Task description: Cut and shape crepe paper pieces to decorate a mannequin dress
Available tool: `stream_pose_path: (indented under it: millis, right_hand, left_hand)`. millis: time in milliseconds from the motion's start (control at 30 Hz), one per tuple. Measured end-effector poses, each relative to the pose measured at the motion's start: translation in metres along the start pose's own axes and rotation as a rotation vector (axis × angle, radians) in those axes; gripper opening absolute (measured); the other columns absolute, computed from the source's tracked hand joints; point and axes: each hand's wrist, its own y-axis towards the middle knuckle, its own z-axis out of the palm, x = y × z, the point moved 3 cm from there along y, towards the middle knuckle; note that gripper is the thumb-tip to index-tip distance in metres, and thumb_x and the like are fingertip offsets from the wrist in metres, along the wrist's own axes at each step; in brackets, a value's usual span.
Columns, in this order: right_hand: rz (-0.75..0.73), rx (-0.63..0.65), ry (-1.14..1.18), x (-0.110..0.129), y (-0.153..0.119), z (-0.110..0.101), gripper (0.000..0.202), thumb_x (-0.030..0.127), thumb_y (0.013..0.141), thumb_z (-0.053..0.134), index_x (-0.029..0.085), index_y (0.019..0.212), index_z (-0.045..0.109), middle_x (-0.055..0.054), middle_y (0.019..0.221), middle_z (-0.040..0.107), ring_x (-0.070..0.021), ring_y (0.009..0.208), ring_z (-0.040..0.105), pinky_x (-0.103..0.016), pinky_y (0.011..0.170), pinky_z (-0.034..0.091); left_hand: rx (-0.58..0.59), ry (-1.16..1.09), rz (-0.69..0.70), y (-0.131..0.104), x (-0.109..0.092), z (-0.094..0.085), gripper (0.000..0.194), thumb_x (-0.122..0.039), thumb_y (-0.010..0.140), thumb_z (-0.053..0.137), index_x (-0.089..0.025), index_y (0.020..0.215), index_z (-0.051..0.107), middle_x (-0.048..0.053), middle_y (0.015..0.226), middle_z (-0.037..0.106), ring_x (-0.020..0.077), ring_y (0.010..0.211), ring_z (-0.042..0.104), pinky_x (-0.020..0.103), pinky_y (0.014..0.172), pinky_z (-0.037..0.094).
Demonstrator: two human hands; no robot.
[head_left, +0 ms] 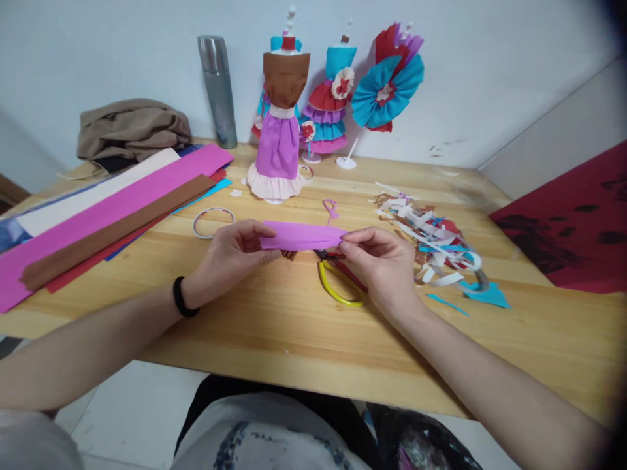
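A folded strip of pink-purple paper (pixel 302 235) is stretched level between my two hands, above the wooden table. My left hand (pixel 235 253), with a black band at its wrist, pinches the strip's left end. The right end is pinched between thumb and fingers of my right hand (pixel 385 264). Under the strip and beside my right hand lie scissors with yellow and red handles (pixel 337 294), partly covered. Behind my hands stands a small dress form (pixel 280 140) in a brown top and purple skirt with a pale ruffle.
Long coloured paper sheets (pixel 117 212) lie at the left, near a brown cloth (pixel 132 127) and a flask (pixel 219 98). More decorated forms (pixel 326 104) stand at the back. Paper scraps (pixel 435 238) are heaped at the right. A tape roll (pixel 214 222) lies behind my left hand.
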Motion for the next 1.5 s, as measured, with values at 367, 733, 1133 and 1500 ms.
stream_pose_path:
  millis: [367,733,1133,1500]
  right_hand:
    - [0.003,-0.004,-0.007,-0.0004,0.0002,-0.0010,0.018,0.029,0.061,0.087,0.024,0.066,0.070,-0.001,0.067,0.072,-0.0175,0.057,0.066,-0.033,0.054,0.058]
    - [0.012,0.001,-0.024,0.0006,-0.0008,0.0002,0.018,0.029,0.062,0.085,0.024,0.067,0.069,-0.001,0.065,0.071,-0.0169,0.056,0.065,-0.032,0.053,0.058]
    - [-0.038,0.000,-0.054,0.0020,-0.0017,0.0000,0.016,0.028,0.064,0.084,0.023,0.068,0.069,0.000,0.067,0.070,-0.0148,0.055,0.063,-0.029,0.053,0.056]
    - [-0.023,0.003,-0.074,0.0034,-0.0019,-0.0010,0.017,0.030,0.064,0.084,0.025,0.068,0.068,-0.001,0.067,0.070,-0.0174,0.057,0.065,-0.032,0.054,0.057]
  left_hand:
    - [-0.057,0.043,-0.086,0.0014,-0.0030,-0.0014,0.015,-0.020,0.071,0.080,-0.016,0.080,0.070,0.001,0.070,0.073,0.0136,0.064,0.070,0.024,0.063,0.056]
    - [-0.077,0.014,-0.144,0.0003,-0.0020,-0.0010,0.011,-0.015,0.070,0.077,-0.016,0.079,0.072,0.001,0.070,0.073,0.0124,0.061,0.067,0.023,0.058,0.055]
    - [-0.094,-0.086,-0.298,-0.0015,-0.0022,-0.0016,0.009,-0.018,0.070,0.074,-0.015,0.078,0.071,0.001,0.065,0.073,0.0116,0.048,0.063,0.021,0.047,0.053]
    - [-0.065,-0.156,-0.231,-0.0013,-0.0028,-0.0018,0.012,-0.020,0.070,0.075,-0.017,0.082,0.076,0.005,0.076,0.076,0.0168,0.065,0.071,0.027,0.061,0.059]
